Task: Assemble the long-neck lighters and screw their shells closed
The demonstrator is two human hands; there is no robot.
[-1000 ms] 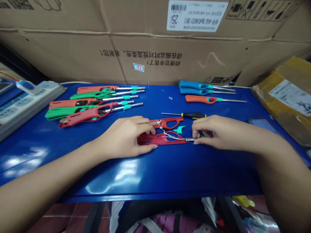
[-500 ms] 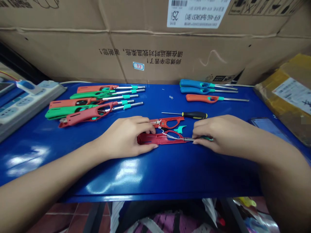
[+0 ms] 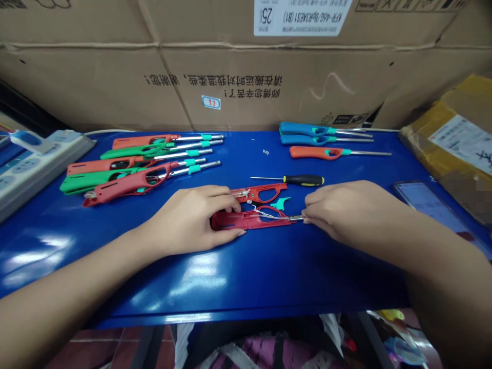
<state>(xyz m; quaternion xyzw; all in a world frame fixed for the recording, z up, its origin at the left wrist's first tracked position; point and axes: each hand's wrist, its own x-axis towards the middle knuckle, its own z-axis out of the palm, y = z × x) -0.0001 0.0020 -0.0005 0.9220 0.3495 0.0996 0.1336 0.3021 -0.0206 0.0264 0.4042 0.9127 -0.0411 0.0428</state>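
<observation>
Large cardboard box point(image 3: 230, 66) standing behind blue counter point(image 3: 269, 277). Left hand point(image 3: 188, 218) low over counter, thumb and fingers clamped on left end of lower red shell half point(image 3: 236, 220). Right hand point(image 3: 338, 207) opposite, fingers pinched together on metal tube point(image 3: 295, 219) at that half's right end. Lower half on counter between hands, just in front of upper red shell half point(image 3: 251, 195). Black-yellow screwdriver point(image 3: 303, 180) behind both. White wires point(image 3: 261, 211) along lower half. Turquoise trigger piece point(image 3: 280, 204) near right fingers.
</observation>
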